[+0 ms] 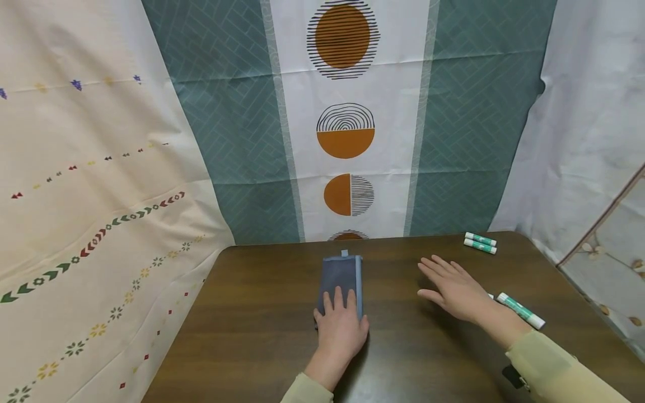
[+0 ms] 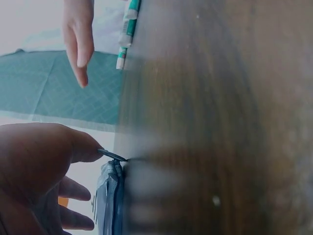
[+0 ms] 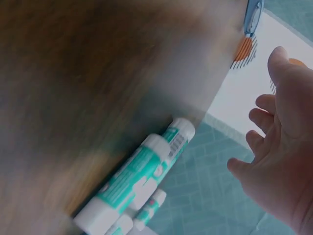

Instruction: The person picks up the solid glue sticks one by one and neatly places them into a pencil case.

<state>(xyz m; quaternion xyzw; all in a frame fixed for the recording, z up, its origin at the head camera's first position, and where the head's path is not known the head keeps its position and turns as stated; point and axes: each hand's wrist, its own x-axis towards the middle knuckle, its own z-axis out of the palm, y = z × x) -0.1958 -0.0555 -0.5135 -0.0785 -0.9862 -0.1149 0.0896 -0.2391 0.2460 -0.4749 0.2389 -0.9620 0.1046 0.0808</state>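
A flat, dark blue zip pouch [image 1: 341, 274] with a lighter blue edge and a small loop at its far end lies on the table. My left hand [image 1: 340, 327] rests on its near part with fingers spread. In the left wrist view, the thumb [image 2: 83, 147] is right at the zipper pull [image 2: 112, 155]. My right hand [image 1: 456, 294], fingers extended and holding nothing, hovers over the table to the right of the pouch. Close by its wrist lies a green-and-white glue stick [image 1: 521, 311]; another beside it is mostly hidden by the wrist.
Two more glue sticks [image 1: 480, 243] lie side by side near the back right corner of the brown wooden table [image 1: 242, 336]. A green and white patterned cloth [image 1: 347, 84] hangs behind the table, with pale cloths at both sides.
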